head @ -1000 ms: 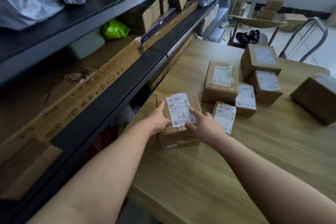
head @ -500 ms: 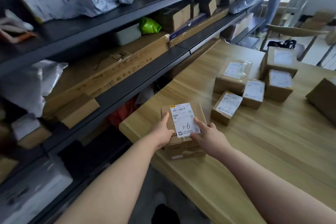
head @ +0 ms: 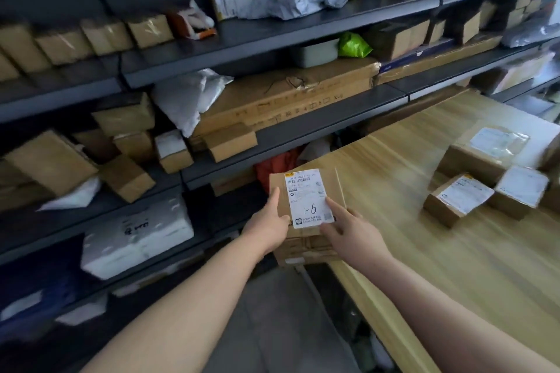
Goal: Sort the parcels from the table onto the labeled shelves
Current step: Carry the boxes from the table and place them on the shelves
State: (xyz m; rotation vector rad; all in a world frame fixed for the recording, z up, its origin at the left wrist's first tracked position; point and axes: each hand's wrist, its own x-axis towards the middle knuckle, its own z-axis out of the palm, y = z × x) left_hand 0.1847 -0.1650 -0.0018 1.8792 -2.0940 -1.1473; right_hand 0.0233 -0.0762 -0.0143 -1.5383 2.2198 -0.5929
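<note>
A small cardboard parcel (head: 304, 206), its white label hand-marked "1-6", is held at the corner of the table (head: 424, 251), just beside the dark shelves (head: 272, 36). The left hand (head: 266, 224) grips its left side and the right hand (head: 351, 233) its right side. Likely risks: the shelf tags are unreadable here, so it could land on the wrong shelf. The shelves are crowded, so sliding it in may knock neighbouring boxes (head: 127, 177) off.

Wooden table (head: 424, 266) bears small labelled parcels (head: 457, 200) — dark shelves (head: 288, 134) hold boxes (head: 288, 97) and bags (head: 188, 97)
</note>
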